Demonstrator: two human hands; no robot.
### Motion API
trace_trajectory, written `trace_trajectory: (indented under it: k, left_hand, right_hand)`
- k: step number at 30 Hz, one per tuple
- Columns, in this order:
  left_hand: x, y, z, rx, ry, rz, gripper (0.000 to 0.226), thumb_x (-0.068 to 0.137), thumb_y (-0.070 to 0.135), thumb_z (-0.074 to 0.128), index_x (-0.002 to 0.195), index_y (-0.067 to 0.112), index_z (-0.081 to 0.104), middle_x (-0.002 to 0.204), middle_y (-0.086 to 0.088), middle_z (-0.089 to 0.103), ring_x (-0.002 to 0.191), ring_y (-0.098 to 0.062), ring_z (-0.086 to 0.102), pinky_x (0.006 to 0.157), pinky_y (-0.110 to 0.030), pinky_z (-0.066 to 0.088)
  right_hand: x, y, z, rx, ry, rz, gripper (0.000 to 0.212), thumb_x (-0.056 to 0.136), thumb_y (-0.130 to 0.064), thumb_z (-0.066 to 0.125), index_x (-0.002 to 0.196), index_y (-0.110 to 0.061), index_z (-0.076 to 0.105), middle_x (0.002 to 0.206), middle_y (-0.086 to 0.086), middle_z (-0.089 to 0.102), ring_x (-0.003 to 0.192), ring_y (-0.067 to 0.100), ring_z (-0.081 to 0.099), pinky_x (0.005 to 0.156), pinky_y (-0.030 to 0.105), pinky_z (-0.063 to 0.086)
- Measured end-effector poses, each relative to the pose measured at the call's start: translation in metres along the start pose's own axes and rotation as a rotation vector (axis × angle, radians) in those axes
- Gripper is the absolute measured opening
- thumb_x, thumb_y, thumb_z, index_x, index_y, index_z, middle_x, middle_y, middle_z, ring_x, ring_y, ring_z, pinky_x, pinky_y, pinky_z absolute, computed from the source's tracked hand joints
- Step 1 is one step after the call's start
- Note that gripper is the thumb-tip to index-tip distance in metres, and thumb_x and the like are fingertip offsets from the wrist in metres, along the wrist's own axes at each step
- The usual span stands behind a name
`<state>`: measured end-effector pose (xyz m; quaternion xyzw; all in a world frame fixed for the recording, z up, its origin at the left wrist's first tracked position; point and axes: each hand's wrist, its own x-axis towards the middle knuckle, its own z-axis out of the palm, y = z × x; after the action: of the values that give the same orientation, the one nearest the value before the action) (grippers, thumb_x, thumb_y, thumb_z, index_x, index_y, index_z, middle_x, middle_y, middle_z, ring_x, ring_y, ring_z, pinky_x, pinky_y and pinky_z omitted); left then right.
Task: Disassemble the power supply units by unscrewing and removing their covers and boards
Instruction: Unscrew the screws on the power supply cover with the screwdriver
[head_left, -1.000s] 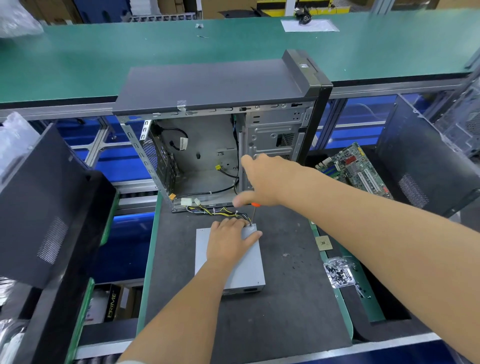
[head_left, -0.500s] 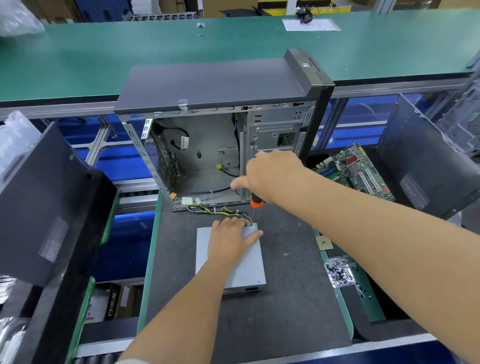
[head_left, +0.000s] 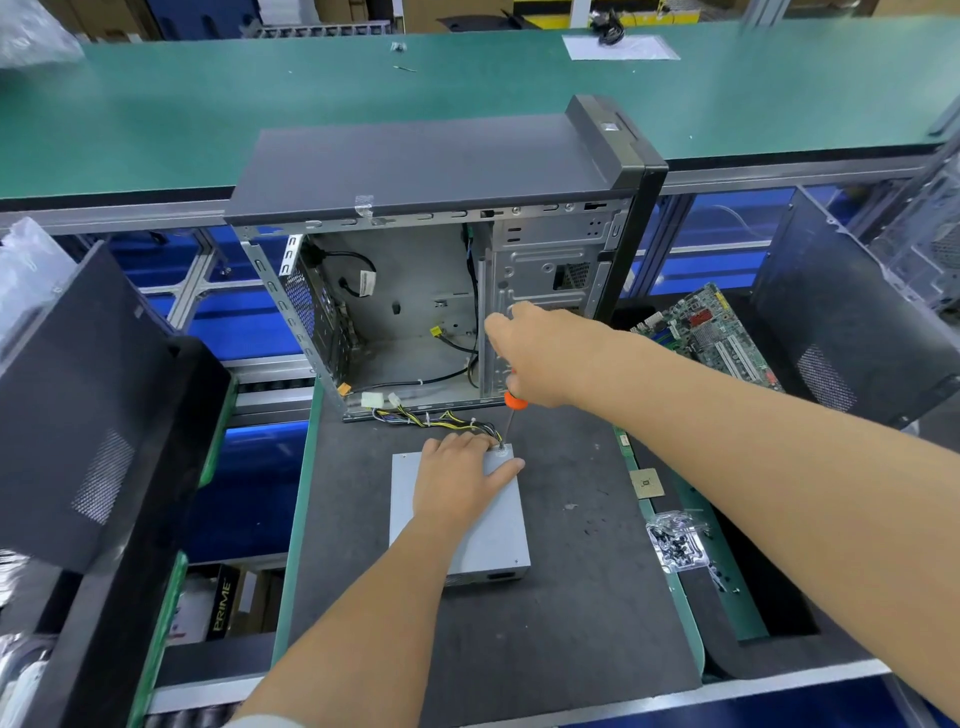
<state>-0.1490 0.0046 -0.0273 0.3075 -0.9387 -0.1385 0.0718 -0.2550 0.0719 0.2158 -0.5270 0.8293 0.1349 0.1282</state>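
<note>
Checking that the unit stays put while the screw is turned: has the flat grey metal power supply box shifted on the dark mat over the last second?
No. The grey metal power supply box keeps its place below the open computer case, pinned by the left hand.

The right hand (head_left: 540, 358) hides most of the screwdriver (head_left: 511, 410); its tip is too small to tell.

Electronics teardown workshop: green benches (head_left: 208, 104), gutted PC case (head_left: 441, 270), loose motherboard (head_left: 717, 332)
</note>
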Motion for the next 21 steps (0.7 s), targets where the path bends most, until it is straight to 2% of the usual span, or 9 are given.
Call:
trace_trajectory:
  k: [3, 5, 8, 12, 14, 16, 17, 19, 21]
  left_hand:
    - [-0.0005, 0.0, -0.0007, 0.001, -0.001, 0.0, 0.058, 0.088, 0.074, 0.044, 0.113, 0.028, 0.068, 0.115, 0.014, 0.067, 0.114, -0.01, 0.054, 0.093, -0.031, 0.029]
    - [-0.001, 0.0002, -0.0012, -0.001, -0.003, -0.003, 0.057, 0.088, 0.073, 0.044, 0.114, 0.028, 0.068, 0.117, 0.014, 0.067, 0.115, -0.009, 0.053, 0.093, -0.031, 0.029]
    - [-0.0003, 0.0011, -0.0017, 0.003, -0.018, 0.003, 0.058, 0.089, 0.074, 0.043, 0.116, 0.028, 0.067, 0.118, 0.014, 0.066, 0.117, -0.009, 0.053, 0.096, -0.031, 0.029]
    - [-0.0006, 0.0008, -0.0019, -0.003, -0.009, 0.002, 0.057, 0.089, 0.073, 0.045, 0.116, 0.028, 0.067, 0.118, 0.013, 0.067, 0.116, -0.01, 0.053, 0.094, -0.031, 0.027]
    - [-0.001, 0.0012, -0.0019, -0.007, -0.01, 0.002, 0.057, 0.089, 0.073, 0.045, 0.116, 0.028, 0.067, 0.118, 0.013, 0.067, 0.115, -0.011, 0.053, 0.093, -0.031, 0.027]
    - [-0.0008, 0.001, -0.002, 0.002, -0.015, 0.003, 0.058, 0.088, 0.074, 0.044, 0.115, 0.029, 0.067, 0.117, 0.013, 0.067, 0.114, -0.011, 0.053, 0.093, -0.031, 0.028]
    - [-0.0006, 0.0009, -0.002, 0.006, -0.015, 0.004, 0.058, 0.088, 0.074, 0.043, 0.115, 0.028, 0.067, 0.117, 0.013, 0.067, 0.114, -0.011, 0.053, 0.093, -0.031, 0.028]
    - [-0.0007, 0.0002, -0.0021, 0.008, -0.013, 0.004, 0.058, 0.088, 0.074, 0.043, 0.115, 0.028, 0.068, 0.118, 0.014, 0.067, 0.114, -0.011, 0.054, 0.093, -0.031, 0.028]
    - [-0.0007, 0.0001, -0.002, 0.013, -0.014, 0.005, 0.059, 0.088, 0.074, 0.043, 0.115, 0.028, 0.068, 0.118, 0.013, 0.067, 0.114, -0.011, 0.054, 0.093, -0.031, 0.028]
  right_hand:
    - [-0.0001, -0.0024, 0.0015, 0.022, -0.015, -0.027, 0.058, 0.09, -0.044, 0.067, 0.127, -0.013, 0.037, 0.117, 0.013, 0.041, 0.09, 0.03, 0.045, 0.065, 0.039, 0.038]
    - [-0.0014, -0.0053, 0.0033, -0.053, 0.04, -0.004, 0.053, 0.097, -0.052, 0.049, 0.13, -0.011, 0.041, 0.116, 0.015, 0.05, 0.092, 0.032, 0.049, 0.064, 0.039, 0.034]
    - [-0.0003, -0.0058, 0.0071, -0.167, 0.154, -0.044, 0.029, 0.104, -0.029, 0.043, 0.125, -0.009, 0.044, 0.11, 0.012, 0.055, 0.093, 0.035, 0.055, 0.064, 0.04, 0.036]
    - [0.0015, -0.0012, 0.0044, 0.058, 0.091, -0.156, 0.037, 0.091, -0.02, 0.063, 0.12, -0.014, 0.04, 0.11, 0.008, 0.047, 0.095, 0.03, 0.047, 0.077, 0.041, 0.046]
    - [0.0008, -0.0029, 0.0043, 0.121, 0.086, -0.139, 0.043, 0.091, -0.037, 0.065, 0.12, -0.015, 0.042, 0.11, 0.008, 0.046, 0.098, 0.033, 0.051, 0.075, 0.041, 0.045]
    - [0.0001, -0.0058, 0.0032, 0.035, 0.08, -0.038, 0.054, 0.095, -0.06, 0.048, 0.124, -0.014, 0.046, 0.108, 0.01, 0.05, 0.104, 0.035, 0.055, 0.069, 0.039, 0.038]
    - [-0.0004, -0.0072, 0.0023, -0.063, 0.089, -0.006, 0.056, 0.098, -0.061, 0.04, 0.126, -0.014, 0.049, 0.104, 0.01, 0.05, 0.107, 0.036, 0.055, 0.068, 0.039, 0.036]
    - [0.0001, -0.0072, 0.0018, -0.16, 0.118, -0.027, 0.041, 0.105, -0.046, 0.036, 0.127, -0.015, 0.051, 0.089, 0.006, 0.041, 0.107, 0.037, 0.056, 0.066, 0.04, 0.038]
    - [0.0003, -0.0033, 0.0023, -0.026, 0.11, -0.077, 0.028, 0.101, -0.031, 0.045, 0.124, -0.013, 0.047, 0.088, 0.005, 0.043, 0.098, 0.037, 0.056, 0.068, 0.039, 0.041]
